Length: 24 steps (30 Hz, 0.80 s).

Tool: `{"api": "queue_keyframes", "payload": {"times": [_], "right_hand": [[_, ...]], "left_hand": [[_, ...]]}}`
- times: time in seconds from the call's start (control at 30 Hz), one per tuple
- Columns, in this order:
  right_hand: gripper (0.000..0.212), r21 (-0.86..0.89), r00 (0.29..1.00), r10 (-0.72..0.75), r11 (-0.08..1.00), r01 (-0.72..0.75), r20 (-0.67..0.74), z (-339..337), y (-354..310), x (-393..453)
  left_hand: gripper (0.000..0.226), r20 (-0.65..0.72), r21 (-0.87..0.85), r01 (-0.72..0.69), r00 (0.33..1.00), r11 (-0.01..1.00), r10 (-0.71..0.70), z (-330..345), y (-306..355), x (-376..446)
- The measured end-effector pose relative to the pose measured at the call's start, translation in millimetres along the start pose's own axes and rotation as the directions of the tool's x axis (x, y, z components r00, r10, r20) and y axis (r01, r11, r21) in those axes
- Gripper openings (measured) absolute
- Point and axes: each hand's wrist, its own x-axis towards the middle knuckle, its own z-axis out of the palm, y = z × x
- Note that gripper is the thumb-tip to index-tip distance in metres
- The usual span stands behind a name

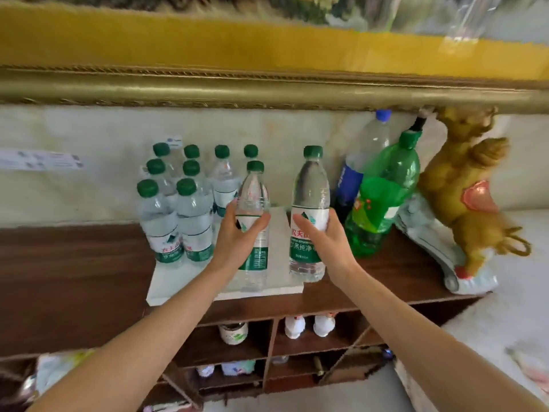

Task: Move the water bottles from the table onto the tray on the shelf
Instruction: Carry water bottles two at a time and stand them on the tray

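**Two bottles going onto the tray**

On the left of the white tray [166, 288] stands a bunch of water bottles [178, 203] with green caps, packed close together. Next, the left hand [237, 233] wraps its fingers round one bottle [252, 197] over the tray. The right hand [323, 236] holds a second bottle [310, 197] the same way, near the tray's right edge. Just right of it stand a blue-label bottle [365, 156] and a big green bottle [383, 197], then a gold statue [463, 185].

The right bottle could land half off the tray edge and tip over. It could also bump the big green bottle.

The labels are green and white with red Chinese words. They are too blurry to read fully.
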Motion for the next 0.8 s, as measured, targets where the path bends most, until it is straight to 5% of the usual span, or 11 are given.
{"api": "queue_keyframes", "payload": {"times": [0.3,0.8], "right_hand": [[0.047,-0.028,0.959,0.035,0.999,-0.028,0.281,9.5,18.5,80.2],[0.074,-0.306,0.935,0.054,0.95,0.06,0.351,30.9,49.6,104.0]], "left_hand": [[0.085,-0.248,0.101,0.052,0.968,0.994,-0.025,6.5,-13.7,14.1],[0.082,-0.203,0.235,0.023,0.979,0.972,0.027,-8.1,-39.3,52.2]]}}
